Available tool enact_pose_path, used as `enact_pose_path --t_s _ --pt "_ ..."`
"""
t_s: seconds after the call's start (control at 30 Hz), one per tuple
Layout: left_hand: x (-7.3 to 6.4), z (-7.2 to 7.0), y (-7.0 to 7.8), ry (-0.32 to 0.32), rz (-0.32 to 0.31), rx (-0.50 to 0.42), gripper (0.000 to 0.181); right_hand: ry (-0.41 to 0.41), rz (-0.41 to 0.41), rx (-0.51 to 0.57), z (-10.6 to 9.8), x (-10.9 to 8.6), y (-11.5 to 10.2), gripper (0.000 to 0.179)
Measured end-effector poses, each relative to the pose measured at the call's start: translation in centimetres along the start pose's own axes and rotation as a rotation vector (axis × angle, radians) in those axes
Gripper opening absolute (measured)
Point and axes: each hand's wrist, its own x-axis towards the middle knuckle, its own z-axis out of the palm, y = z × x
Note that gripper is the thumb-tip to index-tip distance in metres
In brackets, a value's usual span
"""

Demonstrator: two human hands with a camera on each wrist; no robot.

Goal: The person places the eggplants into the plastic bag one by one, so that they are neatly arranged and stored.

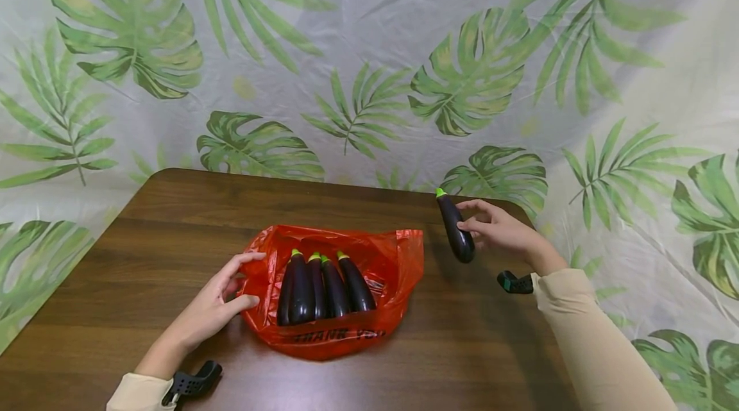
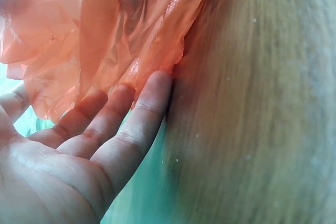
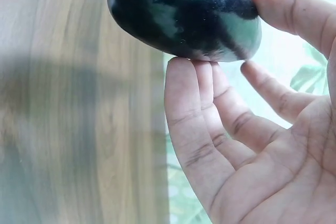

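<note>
Several dark purple eggplants (image 1: 301, 289) with green stem ends lie side by side in an opened red plastic bag (image 1: 410, 270) with black lettering. At the bag's left side is my left hand (image 1: 216, 299), thumb and fingers spread apart. The left wrist view shows its fairly straight fingers (image 2: 136, 124) touching the outside of the thin plastic (image 2: 63, 35). To the right of the bag, my right hand (image 1: 499, 231) pinches another eggplant (image 1: 452, 225) between thumb and fingertips, stem end up and tilted left. In the right wrist view the fingertips press its glossy rounded end (image 3: 184, 19).
The bag sits on a brown wood-grain table (image 1: 173, 225) with rounded far corners. Behind the table hangs a pale cloth (image 1: 369, 33) printed with green leaves. A black strap device is on my left wrist (image 1: 196, 380) and another on my right wrist (image 1: 516, 283).
</note>
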Motion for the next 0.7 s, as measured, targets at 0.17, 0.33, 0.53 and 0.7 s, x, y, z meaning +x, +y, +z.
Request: enact_pose_path --t_s 0.17,0.33,0.53,0.7 --pt "0.0 0.0 0.1 -0.003 0.007 0.005 0.061 0.003 -0.014 0.027 0.1 -0.3 -0.9 0.067" --pt "0.0 0.0 0.2 -0.005 0.012 -0.001 0.061 0.01 -0.021 0.032 0.4 -0.5 -1.6 0.066" --pt "0.1 0.0 0.2 -0.01 0.022 -0.008 0.061 0.014 -0.049 0.058 0.8 -0.7 -2.5 0.065" --pt "0.1 0.0 0.2 -0.007 0.017 -0.005 0.061 0.032 -0.058 0.037 1.1 -1.0 -3.4 0.065"
